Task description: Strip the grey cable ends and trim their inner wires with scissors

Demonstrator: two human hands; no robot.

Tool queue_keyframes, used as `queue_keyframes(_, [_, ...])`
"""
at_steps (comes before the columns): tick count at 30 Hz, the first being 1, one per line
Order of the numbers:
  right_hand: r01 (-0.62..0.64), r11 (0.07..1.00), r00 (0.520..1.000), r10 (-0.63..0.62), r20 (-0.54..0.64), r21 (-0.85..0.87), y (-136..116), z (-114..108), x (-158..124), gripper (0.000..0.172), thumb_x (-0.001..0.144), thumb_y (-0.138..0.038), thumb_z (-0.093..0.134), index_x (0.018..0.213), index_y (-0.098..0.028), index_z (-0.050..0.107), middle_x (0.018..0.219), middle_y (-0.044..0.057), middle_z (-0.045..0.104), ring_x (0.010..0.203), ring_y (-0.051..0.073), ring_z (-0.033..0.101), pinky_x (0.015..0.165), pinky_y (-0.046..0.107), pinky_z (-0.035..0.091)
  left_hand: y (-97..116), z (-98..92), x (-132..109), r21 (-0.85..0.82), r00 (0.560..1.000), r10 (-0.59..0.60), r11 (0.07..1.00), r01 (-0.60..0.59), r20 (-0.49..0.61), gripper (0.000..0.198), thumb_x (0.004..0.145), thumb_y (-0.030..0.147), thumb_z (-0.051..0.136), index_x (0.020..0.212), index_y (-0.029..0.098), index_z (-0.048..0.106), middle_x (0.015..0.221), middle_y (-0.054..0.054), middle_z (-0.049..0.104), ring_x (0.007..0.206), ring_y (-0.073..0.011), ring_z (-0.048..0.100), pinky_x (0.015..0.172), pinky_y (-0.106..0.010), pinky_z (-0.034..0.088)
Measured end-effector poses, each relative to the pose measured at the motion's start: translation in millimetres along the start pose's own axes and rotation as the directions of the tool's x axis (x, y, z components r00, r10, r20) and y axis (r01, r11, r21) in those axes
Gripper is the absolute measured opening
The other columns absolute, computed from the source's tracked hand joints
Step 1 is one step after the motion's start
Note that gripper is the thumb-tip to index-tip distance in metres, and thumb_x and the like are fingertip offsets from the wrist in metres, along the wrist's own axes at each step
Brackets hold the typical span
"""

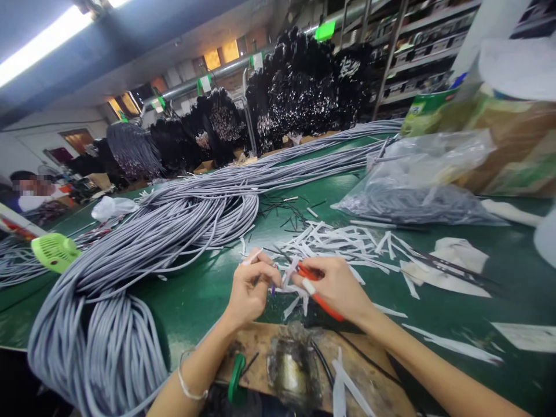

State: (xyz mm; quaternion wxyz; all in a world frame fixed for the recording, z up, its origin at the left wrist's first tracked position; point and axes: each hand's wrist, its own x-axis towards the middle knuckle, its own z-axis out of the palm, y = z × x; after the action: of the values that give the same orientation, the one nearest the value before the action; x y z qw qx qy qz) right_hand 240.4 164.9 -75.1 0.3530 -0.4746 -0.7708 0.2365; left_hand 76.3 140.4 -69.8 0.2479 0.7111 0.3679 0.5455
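Note:
My left hand (pixel 254 285) is closed, its fingers pinched on a cable end where small blue and red wire tips show. A grey cable runs back from it beside the forearm. Close by, my right hand (pixel 341 288) is wrapped round orange-handled pliers (pixel 329 308); their jaws are partly hidden. A white strip (pixel 292 266) hangs between the two hands, near the right fingertips. Behind the hands lies a loose heap of white strips (pixel 334 240) on the green table (pixel 191 301).
Grey cable bundles (pixel 182 214) cover the left side and back. At the right are a clear bag (pixel 412 185) of grey pieces, a carton (pixel 521 139) and black tweezers (pixel 456 266). A wooden board (pixel 365 359) carries a metal fixture (pixel 294 370). A lime-green fan (pixel 54 252) stands left.

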Motion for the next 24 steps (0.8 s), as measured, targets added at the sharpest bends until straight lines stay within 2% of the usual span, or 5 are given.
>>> queue_keyframes(7, [-0.050,0.887,0.997,0.070,0.027,-0.460,21,-11,10,0.011,0.071,-0.013,0.052,0.073,-0.013,0.063,0.074,0.009,0.062,0.067,0.017,0.055,0.059,0.024,0.037,2,2.9,3,-0.027,0.953,-0.266,0.964,0.265,-0.147,0.021,0.074,0.031,0.059,0.087,0.017,0.068,0.070,-0.004,0.064,0.058,-0.0116,0.053,0.052,-0.021,0.041])
queue_keyframes(14, [0.083,0.976,0.901,0.014,0.434,-0.204,14,-17,0,0.011,0.067,-0.011,0.059,0.062,-0.019,0.065,0.062,0.001,0.064,0.060,0.016,0.058,0.057,0.024,0.041,6,4.1,7,0.141,0.902,-0.301,0.923,0.357,-0.308,0.021,0.066,0.033,0.064,0.058,0.014,0.065,0.051,0.001,0.059,0.046,-0.0085,0.048,0.045,-0.018,0.036])
queue_keyframes(19, [0.232,0.894,0.914,-0.066,0.400,-0.382,17,1,-10,0.017,0.064,-0.001,0.053,0.055,-0.016,0.056,0.069,0.009,0.062,0.065,0.020,0.057,0.058,0.028,0.039,3,5.3,9,0.072,0.894,-0.353,0.920,0.385,-0.276,0.023,0.069,0.032,0.060,0.054,0.014,0.061,0.045,0.003,0.051,0.042,-0.0060,0.040,0.043,-0.018,0.032])
queue_keyframes(21, [0.227,0.932,0.921,-0.111,0.373,-0.282,18,2,-9,0.020,0.065,0.001,0.047,0.058,-0.017,0.051,0.063,0.005,0.058,0.058,0.016,0.054,0.054,0.025,0.038,0,6.2,9,-0.033,0.878,-0.416,0.906,0.421,-0.238,0.024,0.071,0.033,0.058,0.059,0.013,0.061,0.049,0.003,0.051,0.039,-0.0044,0.036,0.039,-0.017,0.028])
queue_keyframes(24, [0.064,0.996,0.992,-0.057,0.113,-0.067,14,-3,-3,0.018,0.075,-0.006,0.037,0.070,-0.018,0.048,0.057,0.000,0.052,0.050,0.012,0.048,0.050,0.022,0.036,-4,8.4,6,-0.170,0.863,-0.479,0.875,0.454,-0.161,0.023,0.074,0.036,0.056,0.078,0.014,0.061,0.065,0.002,0.054,0.036,-0.0009,0.029,0.034,-0.016,0.020])
